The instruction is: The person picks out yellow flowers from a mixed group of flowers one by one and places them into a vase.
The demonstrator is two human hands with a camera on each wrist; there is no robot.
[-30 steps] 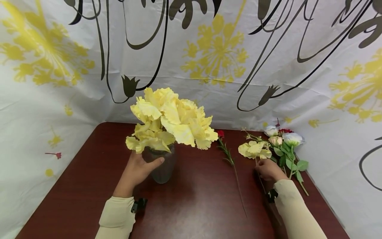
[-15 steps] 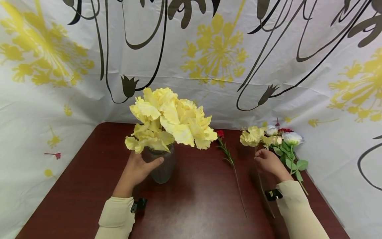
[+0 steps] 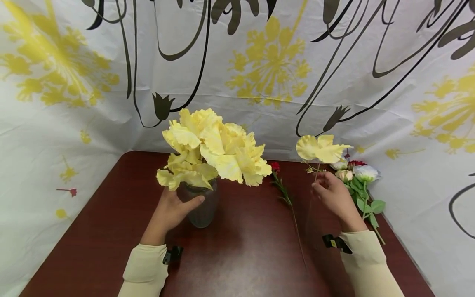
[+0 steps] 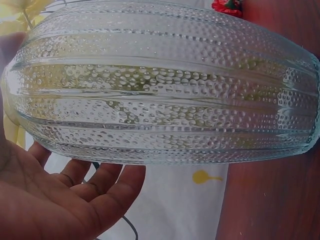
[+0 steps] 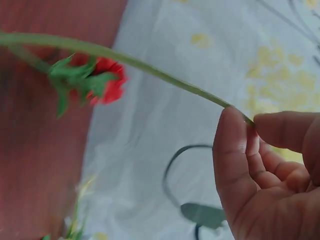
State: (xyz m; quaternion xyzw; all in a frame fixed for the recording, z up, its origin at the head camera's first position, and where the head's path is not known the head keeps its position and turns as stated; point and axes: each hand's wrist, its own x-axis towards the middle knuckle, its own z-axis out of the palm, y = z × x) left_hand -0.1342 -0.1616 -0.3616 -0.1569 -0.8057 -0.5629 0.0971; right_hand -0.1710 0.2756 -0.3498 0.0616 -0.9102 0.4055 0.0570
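My left hand (image 3: 172,212) holds the clear glass vase (image 3: 202,212) near its neck, thumb across the front. Dimpled ribs of the vase (image 4: 165,95) fill the left wrist view, with my curled fingers (image 4: 107,187) along its lower side. Large ruffled yellow flowers (image 3: 222,152) stand in the vase. Over on the right, my right hand (image 3: 335,200) pinches a single yellow flower (image 3: 323,148) by its stem just under the bloom. In the right wrist view, thumb and fingertips meet on the green stem (image 5: 170,77); the bloom is out of that frame.
A red carnation (image 3: 275,166) with a long thin stem lies between the vase and my right hand. Several white, pink and red flowers (image 3: 365,173) lie at the table's right edge. Patterned cloth (image 3: 271,62) hangs behind the dark red table (image 3: 104,214).
My right hand has lifted the yellow flower from beside the other flowers on the table, raising it upright. The left hand and vase have stayed in place.
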